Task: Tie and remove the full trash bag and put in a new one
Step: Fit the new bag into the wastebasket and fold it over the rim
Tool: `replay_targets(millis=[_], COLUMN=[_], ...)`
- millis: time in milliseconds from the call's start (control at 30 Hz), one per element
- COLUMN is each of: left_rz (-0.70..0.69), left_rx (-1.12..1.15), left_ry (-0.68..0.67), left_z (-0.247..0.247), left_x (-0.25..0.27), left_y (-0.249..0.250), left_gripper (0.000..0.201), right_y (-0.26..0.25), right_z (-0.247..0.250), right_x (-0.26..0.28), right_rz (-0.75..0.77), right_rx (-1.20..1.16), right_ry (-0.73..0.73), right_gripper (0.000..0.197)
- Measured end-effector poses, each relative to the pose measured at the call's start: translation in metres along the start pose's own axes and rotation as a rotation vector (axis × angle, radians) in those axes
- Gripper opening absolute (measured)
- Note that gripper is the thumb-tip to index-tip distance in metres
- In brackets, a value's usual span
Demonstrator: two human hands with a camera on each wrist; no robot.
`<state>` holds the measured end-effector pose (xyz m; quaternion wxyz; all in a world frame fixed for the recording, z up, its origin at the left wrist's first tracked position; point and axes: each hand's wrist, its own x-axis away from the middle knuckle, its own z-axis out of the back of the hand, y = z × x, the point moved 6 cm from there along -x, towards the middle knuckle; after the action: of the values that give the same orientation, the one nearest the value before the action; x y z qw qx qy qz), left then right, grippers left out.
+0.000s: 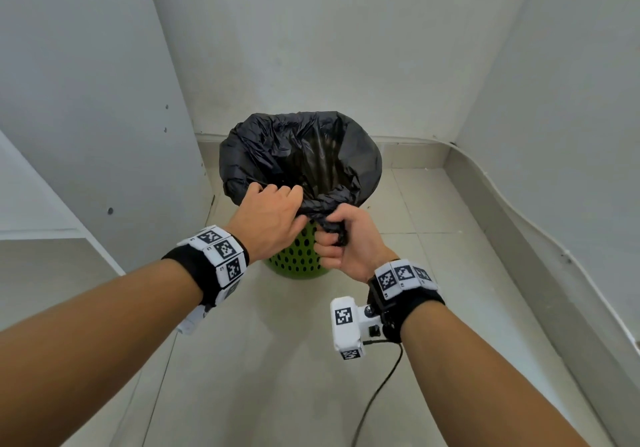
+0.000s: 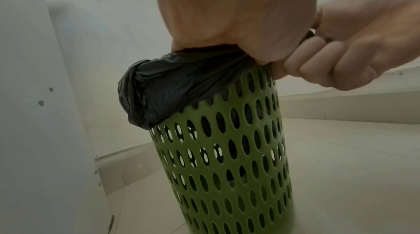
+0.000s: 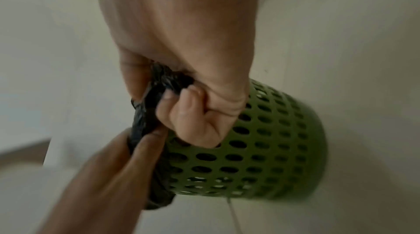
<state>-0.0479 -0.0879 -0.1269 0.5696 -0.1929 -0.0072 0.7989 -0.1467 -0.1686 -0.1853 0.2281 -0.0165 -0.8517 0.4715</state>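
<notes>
A black trash bag lines a green perforated bin standing on the floor in a corner; its mouth is open at the far side and folded over the rim. My left hand grips the bag's near edge at the rim, fingers curled over it. My right hand is fisted round a twisted, bunched length of the bag just beside the left. The bag's contents are hidden in the dark interior. No new bag is in view.
White walls close in behind and to the right of the bin; a white cabinet panel stands at the left. Beige floor tiles spread toward me. A black cable hangs from my right wrist camera.
</notes>
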Motion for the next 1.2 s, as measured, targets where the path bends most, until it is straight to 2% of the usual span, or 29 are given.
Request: replay_targets(millis=[67, 133, 167, 200, 267, 333, 433, 467, 533, 600, 667, 700, 767, 833, 900, 967, 1033, 1100, 1200], left_rz=[0.006, 0.021, 0.026, 0.034, 0.051, 0.058, -0.033, -0.126, -0.349, -0.422, -0.366, -0.338, -0.313, -0.308, -0.303, -0.290, -0.213, -0.134, -0.180], left_rx=[0.008, 0.010, 0.013, 0.019, 0.026, -0.010, -0.089, -0.055, 0.099, 0.150, 0.159, 0.166, 0.176, 0.190, 0.198, 0.193, 0.209, 0.208, 0.167], left_ry=[-0.018, -0.029, -0.035, -0.046, -0.084, -0.101, -0.003, 0.023, -0.013, -0.031, 0.003, 0.013, 0.030, 0.038, 0.035, 0.030, 0.006, -0.018, -0.002], left_z=[0.000, 0.002, 0.003, 0.004, 0.005, 0.007, 0.010, 0.009, 0.007, 0.007, 0.006, 0.004, 0.002, 0.003, 0.005, 0.007, 0.006, 0.006, 0.007], left_x=[0.000, -0.001, -0.001, -0.001, -0.001, -0.002, -0.003, -0.003, -0.001, -0.004, -0.008, -0.008, -0.008, -0.009, -0.010, -0.011, -0.013, -0.016, -0.016], left_y=[0.001, 0.002, 0.003, 0.004, 0.004, 0.003, 0.009, 0.016, 0.030, 0.035, 0.032, 0.032, 0.033, 0.034, 0.034, 0.035, 0.033, 0.030, 0.035], left_gripper=[0.023, 0.026, 0.028, 0.028, 0.029, 0.034, 0.045, 0.051, 0.066, 0.072, 0.074, 0.075, 0.076, 0.074, 0.070, 0.069, 0.076, 0.086, 0.084], right_y=[-0.008, -0.025, -0.030, -0.032, -0.025, -0.011, -0.001, -0.001, -0.002, -0.003, -0.005, -0.002, -0.002, -0.008, -0.016, -0.019, -0.023, -0.028, -0.033], right_z=[0.007, 0.004, 0.000, -0.002, 0.001, 0.003, 0.002, 0.004, 0.007, 0.011, 0.013, 0.017, 0.023, 0.027, 0.017, 0.008, 0.005, 0.007, 0.014], right_x=[0.003, 0.008, 0.009, 0.008, 0.004, 0.000, 0.000, 0.000, 0.004, 0.007, 0.009, 0.007, 0.007, 0.017, 0.029, 0.035, 0.032, 0.033, 0.028], right_rz=[0.037, 0.116, 0.124, 0.108, 0.029, -0.111, -0.193, -0.203, -0.203, -0.190, -0.178, -0.167, -0.070, 0.121, 0.290, 0.388, 0.400, 0.378, 0.351], right_rx=[0.411, 0.837, 0.953, 0.969, 0.730, 0.334, -0.097, -0.163, -0.187, -0.148, -0.112, -0.076, 0.079, 0.452, 0.897, 1.193, 1.345, 1.305, 1.135], right_ry=[0.222, 0.406, 0.444, 0.451, 0.386, 0.189, -0.124, -0.179, -0.220, -0.214, -0.129, -0.042, 0.238, 0.574, 0.769, 0.806, 0.757, 0.708, 0.728], right_gripper=[0.026, 0.027, 0.029, 0.031, 0.029, 0.026, 0.024, 0.024, 0.021, 0.020, 0.020, 0.020, 0.015, 0.027, 0.029, 0.023, 0.014, 0.027, 0.038])
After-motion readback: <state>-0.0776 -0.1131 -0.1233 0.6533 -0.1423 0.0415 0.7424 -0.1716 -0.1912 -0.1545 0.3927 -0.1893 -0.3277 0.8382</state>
